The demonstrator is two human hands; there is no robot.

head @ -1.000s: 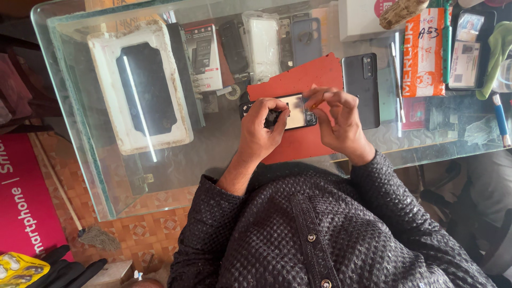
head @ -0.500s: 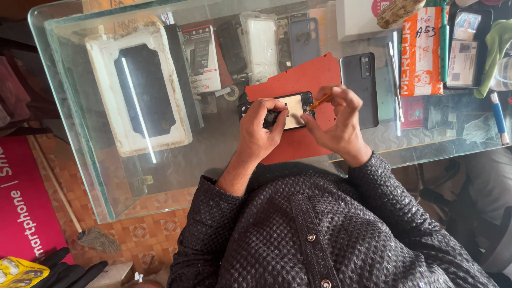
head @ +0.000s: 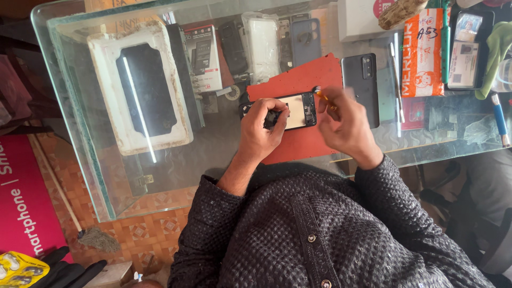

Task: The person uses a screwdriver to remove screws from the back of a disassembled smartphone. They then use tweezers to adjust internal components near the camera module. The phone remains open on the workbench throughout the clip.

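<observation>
An opened phone [head: 297, 111] with its back removed lies on a red mat [head: 301, 85] on the glass table [head: 106, 176]. My left hand [head: 260, 130] presses on the phone's left end and holds it down. Just right of the phone, my right hand [head: 348, 125] grips a thin orange-handled tool [head: 323, 97] whose tip rests at the phone's upper right corner. This hand is motion-blurred.
A dark phone back cover [head: 361, 85] lies right of the mat. Under the glass sit a white tray with a black panel [head: 140, 90], boxed items and phone cases [head: 261, 45]. An orange packet [head: 424, 50], cards and a blue pen [head: 499, 118] are at right.
My right hand has lifted off the phone and moved right and up with the orange tool. The left hand stays on the phone's left end.
</observation>
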